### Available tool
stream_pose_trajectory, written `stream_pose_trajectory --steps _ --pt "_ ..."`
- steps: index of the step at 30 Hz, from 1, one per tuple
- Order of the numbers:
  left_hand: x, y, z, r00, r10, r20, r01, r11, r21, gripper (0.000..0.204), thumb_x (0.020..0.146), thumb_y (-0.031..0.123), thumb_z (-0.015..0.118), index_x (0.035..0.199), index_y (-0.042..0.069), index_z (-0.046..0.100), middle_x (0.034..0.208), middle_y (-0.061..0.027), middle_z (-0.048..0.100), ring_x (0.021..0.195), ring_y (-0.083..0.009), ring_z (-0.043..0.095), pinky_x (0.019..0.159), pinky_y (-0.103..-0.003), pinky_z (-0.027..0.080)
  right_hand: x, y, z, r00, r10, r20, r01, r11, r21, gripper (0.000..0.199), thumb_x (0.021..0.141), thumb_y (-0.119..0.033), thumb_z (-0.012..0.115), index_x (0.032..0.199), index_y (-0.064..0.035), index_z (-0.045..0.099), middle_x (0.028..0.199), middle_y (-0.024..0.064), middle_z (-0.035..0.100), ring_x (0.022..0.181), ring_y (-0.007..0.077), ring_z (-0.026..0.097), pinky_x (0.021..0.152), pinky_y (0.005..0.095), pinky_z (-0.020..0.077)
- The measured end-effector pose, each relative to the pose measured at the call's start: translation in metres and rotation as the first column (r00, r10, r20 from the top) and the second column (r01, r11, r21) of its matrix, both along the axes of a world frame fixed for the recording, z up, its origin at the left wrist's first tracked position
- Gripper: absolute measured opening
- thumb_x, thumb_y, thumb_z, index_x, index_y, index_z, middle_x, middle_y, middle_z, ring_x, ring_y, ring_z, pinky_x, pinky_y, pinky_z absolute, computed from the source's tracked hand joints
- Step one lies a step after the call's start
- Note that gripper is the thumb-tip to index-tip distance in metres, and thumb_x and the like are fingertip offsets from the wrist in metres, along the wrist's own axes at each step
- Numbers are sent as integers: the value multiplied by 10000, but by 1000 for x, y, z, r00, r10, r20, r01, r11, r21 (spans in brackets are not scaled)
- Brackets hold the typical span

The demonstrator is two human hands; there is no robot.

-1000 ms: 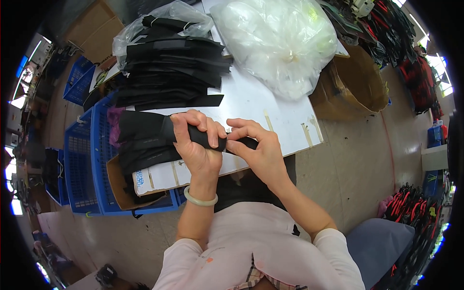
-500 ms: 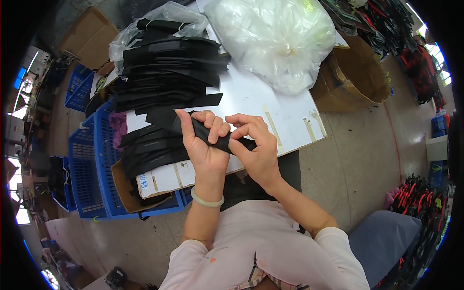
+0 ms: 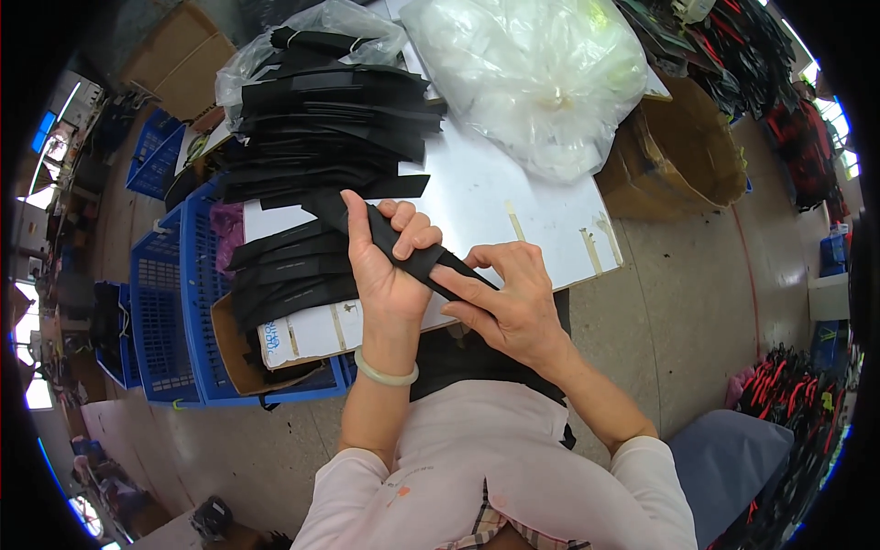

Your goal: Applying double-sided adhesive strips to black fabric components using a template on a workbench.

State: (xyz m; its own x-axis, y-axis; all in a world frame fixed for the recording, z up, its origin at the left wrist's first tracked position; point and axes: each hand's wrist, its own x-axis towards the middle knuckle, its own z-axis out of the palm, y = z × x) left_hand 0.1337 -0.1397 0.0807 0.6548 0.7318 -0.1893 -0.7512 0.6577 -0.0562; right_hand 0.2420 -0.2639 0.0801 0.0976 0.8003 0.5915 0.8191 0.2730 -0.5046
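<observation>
A black fabric strip (image 3: 423,264) runs slantwise above the near edge of the white table. My left hand (image 3: 390,266) is closed round it with the palm up, thumb sticking upward and fingers curled over the cloth. At the strip's lower right end, my right hand (image 3: 522,302) grips the narrow folded part. Its index fingertip presses at the edge of the fold, and the thumb sits lower, a little apart. Black fabric strips (image 3: 298,266) lie stacked just left of my left hand. Beyond them is a larger pile of similar black strips (image 3: 335,119).
A bulging clear plastic bag (image 3: 541,82) rests on the white table (image 3: 550,215). Blue plastic crates (image 3: 197,302) and a small cardboard box (image 3: 236,353) stand at the left. A large open carton (image 3: 665,147) is at the right, with a grey covered surface (image 3: 729,467) nearer me.
My right hand has shifted right and down along the strip, its index finger now stretched to the fold and its thumb away from it. The left hand keeps its hold.
</observation>
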Motion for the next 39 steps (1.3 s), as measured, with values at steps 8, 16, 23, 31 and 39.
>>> stream_pose_trajectory --steps 8,16,23,31,39 --pt "6 -16 7 971 177 -161 -107 923 370 400 988 398 499 744 82 469 646 -13 422 443 -119 374 490 -279 387 5 -3 -18 994 69 -80 -69 998 9 341 726 -196 771 1056 -144 702 868 61 573 804 227 548 731 358 399" --pt "12 -49 6 924 356 -140 -99 575 812 217 963 171 579 841 7 507 753 -78 507 541 -122 532 548 -282 486 4 -20 -49 951 123 -283 -117 992 36 290 658 -21 777 925 -19 662 978 140 609 831 299 579 696 370 470" --pt "12 -64 10 906 392 -159 -72 513 855 292 970 261 572 819 11 554 743 -55 526 567 -106 543 579 -250 483 1 -32 -59 912 178 -370 -163 984 70 316 680 -15 771 972 -2 650 969 152 600 871 279 570 774 347 470" --pt "11 -46 -14 744 544 -389 230 339 912 559 1012 463 371 1073 -32 623 1032 -122 627 983 -193 595 903 -330 469 17 -27 -16 362 -146 -921 -171 961 -219 116 796 24 683 900 7 632 982 62 640 901 149 593 831 300 456" --pt "-34 -100 -35 479 777 -408 685 -41 727 357 791 81 719 1118 -17 614 1041 -156 616 1000 -298 610 868 -368 491 91 -5 -53 963 62 262 -87 993 84 207 689 -49 738 891 -68 698 932 46 666 866 236 615 767 355 462"
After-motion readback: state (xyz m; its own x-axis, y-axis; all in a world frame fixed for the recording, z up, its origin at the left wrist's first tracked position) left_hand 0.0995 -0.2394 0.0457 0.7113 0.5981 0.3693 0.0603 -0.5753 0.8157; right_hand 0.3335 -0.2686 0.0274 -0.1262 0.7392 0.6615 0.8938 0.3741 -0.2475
